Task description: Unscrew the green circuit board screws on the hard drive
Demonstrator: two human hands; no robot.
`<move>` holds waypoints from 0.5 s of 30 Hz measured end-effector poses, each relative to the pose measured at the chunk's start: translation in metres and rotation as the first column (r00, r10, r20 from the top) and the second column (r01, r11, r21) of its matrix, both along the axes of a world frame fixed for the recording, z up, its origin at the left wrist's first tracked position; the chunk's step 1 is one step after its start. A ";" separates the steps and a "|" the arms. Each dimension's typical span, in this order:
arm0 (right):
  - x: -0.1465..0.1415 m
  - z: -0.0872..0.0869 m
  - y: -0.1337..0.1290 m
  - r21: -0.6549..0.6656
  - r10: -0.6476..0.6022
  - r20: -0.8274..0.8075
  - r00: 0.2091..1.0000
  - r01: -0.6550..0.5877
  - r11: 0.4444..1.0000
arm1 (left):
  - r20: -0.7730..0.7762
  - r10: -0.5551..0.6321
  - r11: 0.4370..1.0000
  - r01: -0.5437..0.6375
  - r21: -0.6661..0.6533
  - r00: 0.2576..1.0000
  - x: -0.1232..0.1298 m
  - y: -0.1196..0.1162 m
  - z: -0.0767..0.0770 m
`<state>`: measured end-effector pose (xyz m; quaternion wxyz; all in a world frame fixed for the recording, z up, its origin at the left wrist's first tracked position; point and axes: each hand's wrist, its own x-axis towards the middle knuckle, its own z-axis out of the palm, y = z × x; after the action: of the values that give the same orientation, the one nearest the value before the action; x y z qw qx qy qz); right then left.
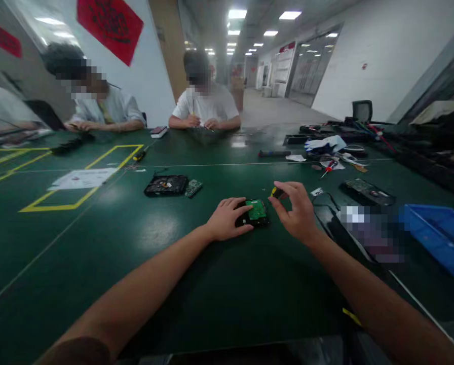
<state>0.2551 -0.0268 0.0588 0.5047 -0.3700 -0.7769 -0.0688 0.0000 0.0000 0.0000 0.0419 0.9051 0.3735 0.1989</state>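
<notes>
A hard drive with a green circuit board lies flat on the table in front of me. My left hand steadies it from the left, fingers over its top and far edge, thumb along the near edge. Just right of the drive, my right hand is raised and pinches a small yellow-and-black screwdriver between thumb and fingers; its shaft is hard to make out. To the left rest an opened hard drive and a loose circuit board.
The green table carries another hard drive, a blue bin and a blurred-out device with a cable at right. Farther back are a red screwdriver, gloves and a dark-handled tool. Several people sit across and left.
</notes>
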 end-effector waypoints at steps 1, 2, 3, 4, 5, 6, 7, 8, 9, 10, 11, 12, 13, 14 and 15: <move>0.000 -0.001 0.000 -0.019 0.014 -0.004 1.000 -0.014 1.000 | 0.004 -0.003 1.000 0.003 -0.001 1.000 0.000 0.000 0.000; 0.000 -0.002 0.001 -0.035 0.027 -0.006 1.000 -0.027 0.999 | 0.007 -0.005 1.000 0.005 -0.002 1.000 -0.001 0.000 0.000; 0.000 -0.003 0.001 -0.047 0.039 -0.007 0.999 -0.040 0.998 | 0.010 -0.007 1.000 0.007 -0.003 1.000 -0.001 0.000 0.000; 0.000 -0.003 0.001 -0.056 0.051 -0.007 0.999 -0.051 0.997 | 0.013 -0.010 1.000 0.010 -0.004 1.000 -0.001 0.000 0.000; 0.000 -0.003 0.001 -0.066 0.065 -0.007 0.998 -0.065 0.996 | 0.016 -0.012 1.000 0.012 -0.006 1.000 -0.001 0.000 0.000; -0.001 -0.002 0.001 -0.069 0.076 -0.003 0.997 -0.076 0.995 | 0.019 -0.014 1.000 0.014 -0.007 1.000 -0.002 0.000 0.001; -0.001 -0.001 0.000 -0.063 0.080 0.002 0.997 -0.080 0.995 | 0.021 -0.015 1.000 0.015 -0.007 1.000 -0.002 0.000 0.001; -0.002 0.000 -0.001 -0.048 0.077 0.006 0.997 -0.077 0.996 | 0.020 -0.016 1.000 0.017 -0.008 1.000 -0.002 0.000 0.001; -0.002 0.001 -0.001 -0.030 0.069 0.009 0.998 -0.068 0.997 | 0.019 -0.017 1.000 0.018 -0.009 1.000 -0.002 0.000 0.002; -0.002 0.002 -0.001 -0.014 0.059 0.008 0.998 -0.059 0.998 | 0.017 -0.018 1.000 0.018 -0.011 1.000 -0.002 0.000 0.002; -0.002 0.003 -0.001 -0.004 0.052 0.004 0.999 -0.052 0.999 | 0.016 -0.018 1.000 0.019 -0.012 1.000 -0.002 0.000 0.002; -0.002 0.003 -0.001 -0.003 0.048 0.000 0.999 -0.048 0.999 | 0.016 -0.019 1.000 0.019 -0.012 1.000 -0.002 0.000 0.002; -0.001 0.002 -0.001 -0.009 0.048 -0.002 0.999 -0.048 0.999 | 0.016 -0.020 1.000 0.020 -0.012 1.000 -0.002 0.001 0.001; -0.001 0.001 -0.001 -0.020 0.052 -0.002 0.999 -0.052 0.998 | 0.017 -0.020 1.000 0.020 -0.011 1.000 -0.002 0.001 0.001; -0.001 0.000 0.000 -0.033 0.057 -0.001 0.998 -0.057 0.998 | 0.018 -0.022 1.000 0.022 -0.011 1.000 -0.003 0.001 0.001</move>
<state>0.2545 -0.0269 0.0592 0.5005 -0.3560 -0.7881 -0.0416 -0.0025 0.0008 0.0007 0.0525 0.9071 0.3643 0.2044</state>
